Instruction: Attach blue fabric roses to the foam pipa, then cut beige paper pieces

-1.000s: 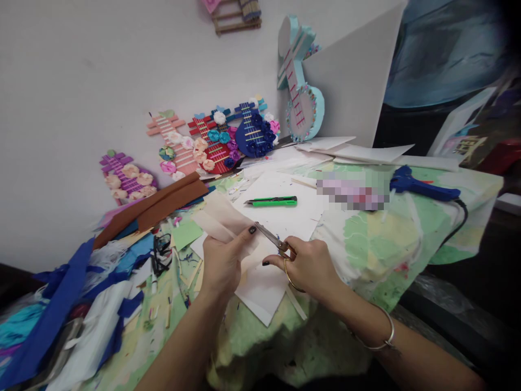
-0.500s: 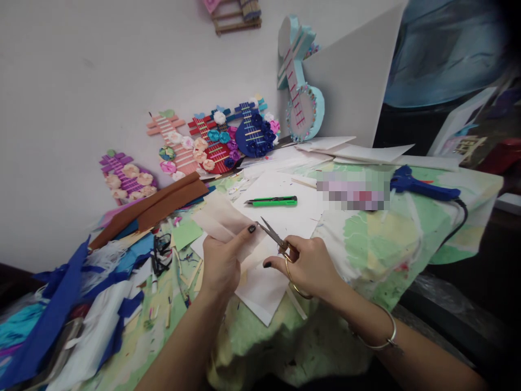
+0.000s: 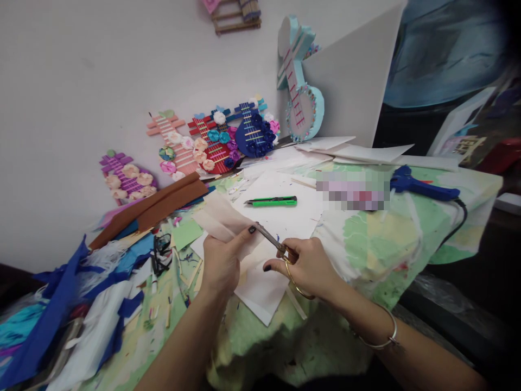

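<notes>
My left hand pinches a folded piece of pale cream crepe-like paper, its thumb pressed on top near the right edge. In my right hand is a pair of scissors with gold handles, the finger loops around my thumb and fingers. The blades are closed together, their tips at the paper's edge beside my left thumb. Beneath both hands lies a white sheet. A green box cutter rests on white board just beyond them, its blade end pointing left.
Several flower-trimmed paper guitars lean on the wall, beside a taller light-blue one. Brown paper, blue paper and scraps crowd the left side. A blue glue gun with a black cord lies at right, near a blurred-out patch.
The scissors were closed at the paper, opened and drew slightly off half a second ago, and are now closed at its edge again. My left hand and the paper have hardly moved.
</notes>
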Available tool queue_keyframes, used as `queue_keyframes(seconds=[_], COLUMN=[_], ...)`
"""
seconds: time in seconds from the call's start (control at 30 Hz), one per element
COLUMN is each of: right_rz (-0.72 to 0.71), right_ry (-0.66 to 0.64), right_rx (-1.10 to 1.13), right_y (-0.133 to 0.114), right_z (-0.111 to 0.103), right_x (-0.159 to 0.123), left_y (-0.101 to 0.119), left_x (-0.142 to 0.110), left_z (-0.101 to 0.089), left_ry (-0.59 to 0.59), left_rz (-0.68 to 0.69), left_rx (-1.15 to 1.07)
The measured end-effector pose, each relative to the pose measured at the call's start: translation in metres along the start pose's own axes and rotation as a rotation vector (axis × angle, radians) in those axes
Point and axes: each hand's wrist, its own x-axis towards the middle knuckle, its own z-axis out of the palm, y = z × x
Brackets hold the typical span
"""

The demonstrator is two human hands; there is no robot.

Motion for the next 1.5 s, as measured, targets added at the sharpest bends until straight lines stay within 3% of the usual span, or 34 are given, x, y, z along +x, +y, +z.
queue_keyframes(seconds=[0.6, 1.27, 1.5], right_rz=[0.024, -0.011, 0.038], right_ry=[-0.055, -0.032, 0.0], right_rx=[0.024, 0.036, 0.12], right_y=[0.0005, 0.0026, 0.0041], right_z=[-0.0028, -0.0009, 0.0], right_x=[0.0022, 0.002, 0.002], left_y=[0.0006, 0.0024, 0.0022], left_x=[0.0003, -0.0017, -0.0004], left_z=[-0.0003, 0.002, 0.0006], left_ry=[-0.013, 0.005, -0.021], left_rz=[-0.001, -0.037, -0.028], left_rx=[0.003, 0.002, 0.022])
